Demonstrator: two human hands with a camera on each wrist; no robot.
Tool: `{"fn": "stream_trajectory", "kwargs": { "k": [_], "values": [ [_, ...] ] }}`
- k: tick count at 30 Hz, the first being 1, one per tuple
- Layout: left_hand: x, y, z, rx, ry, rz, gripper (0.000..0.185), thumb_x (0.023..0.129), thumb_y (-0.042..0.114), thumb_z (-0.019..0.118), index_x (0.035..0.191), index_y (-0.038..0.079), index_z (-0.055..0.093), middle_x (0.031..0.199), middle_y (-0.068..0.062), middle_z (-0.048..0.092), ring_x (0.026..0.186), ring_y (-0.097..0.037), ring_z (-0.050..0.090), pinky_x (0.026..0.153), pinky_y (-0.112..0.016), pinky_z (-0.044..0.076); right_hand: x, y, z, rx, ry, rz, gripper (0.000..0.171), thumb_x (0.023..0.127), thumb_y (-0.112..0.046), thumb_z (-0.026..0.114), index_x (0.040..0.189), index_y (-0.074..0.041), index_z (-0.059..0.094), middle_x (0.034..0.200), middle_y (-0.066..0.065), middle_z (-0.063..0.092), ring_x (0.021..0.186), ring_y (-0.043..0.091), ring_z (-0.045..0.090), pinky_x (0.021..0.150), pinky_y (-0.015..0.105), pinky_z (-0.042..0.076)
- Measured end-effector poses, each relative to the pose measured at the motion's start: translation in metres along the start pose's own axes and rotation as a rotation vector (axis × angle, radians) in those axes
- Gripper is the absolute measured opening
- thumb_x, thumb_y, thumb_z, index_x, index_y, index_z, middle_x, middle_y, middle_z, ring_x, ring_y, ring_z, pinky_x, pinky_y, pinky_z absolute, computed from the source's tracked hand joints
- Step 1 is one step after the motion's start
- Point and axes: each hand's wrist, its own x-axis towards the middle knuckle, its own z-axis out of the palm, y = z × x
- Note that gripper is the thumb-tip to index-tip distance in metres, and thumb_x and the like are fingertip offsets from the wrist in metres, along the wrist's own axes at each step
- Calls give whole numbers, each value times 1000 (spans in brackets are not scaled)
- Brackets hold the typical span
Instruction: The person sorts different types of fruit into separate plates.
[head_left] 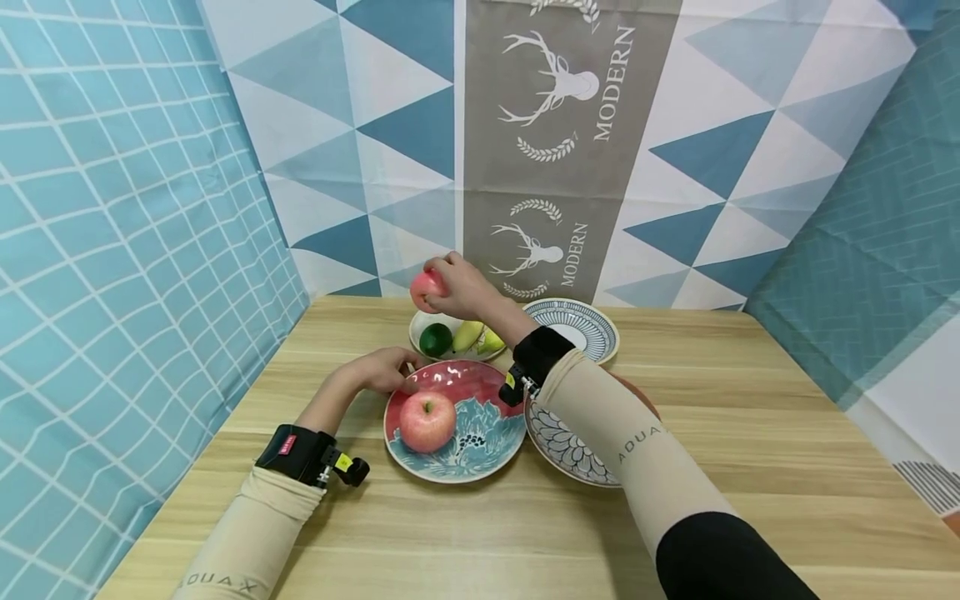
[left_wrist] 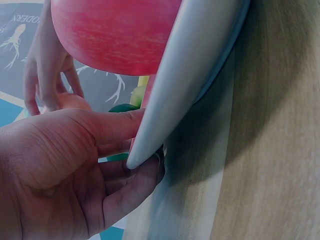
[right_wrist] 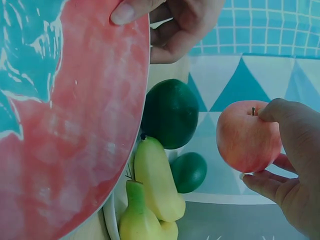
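Plates (head_left: 454, 421) crowding table centre; bare wood (head_left: 750, 433) on the right

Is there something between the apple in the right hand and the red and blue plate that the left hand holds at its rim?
Nothing visible blocks it. The right hand holds the apple above the fruit plate; the red and blue plate lies nearer, where another apple fills the left part. The left hand grips its far rim.

Apples: you have two, one in your right hand (head_left: 459, 286) as apple (head_left: 426, 288), one on the red plate (head_left: 480, 450)
Plates: four
Limes: two
Pears: two
Hands: two, left hand (head_left: 381, 371) included
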Motion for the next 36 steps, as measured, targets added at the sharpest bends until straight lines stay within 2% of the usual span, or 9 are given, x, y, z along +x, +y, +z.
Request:
{"fn": "stream_trajectory", "kwargs": {
  "k": [11,21,31,36],
  "values": [
    [3,-3,0,29,-2,4,19,96,13,75,112,6,69,89,-7,61,75,-20,57,65,-30,50,-29,-7,-19,65,60,-59,52,99,-34,72,145,-15,58,137,12,53,109,22,57,91,37,51],
    [1,-3,0,28,-6,11,24,96,14,75,116,3,70,96,-9,64,80,-20,58,68,-31,52,-61,-19,-37,122,47,-111,49,97,-25,74,143,-15,59,134,11,53,110,21,57,91,36,51],
    [3,-3,3,20,-9,16,25,96,16,76,117,3,69,92,-8,64,75,-19,56,65,-30,49,-86,-26,-40,91,45,-195,49,95,-24,75,141,-15,61,131,7,56,109,19,58,92,35,51],
    [3,-4,2,11,-3,29,26,95,15,76,118,3,70,94,-8,64,77,-19,57,66,-30,50,-100,-26,-43,67,4,-195,51,95,-27,75,143,-17,61,130,6,56,105,18,58,85,33,52]
  ]
}}
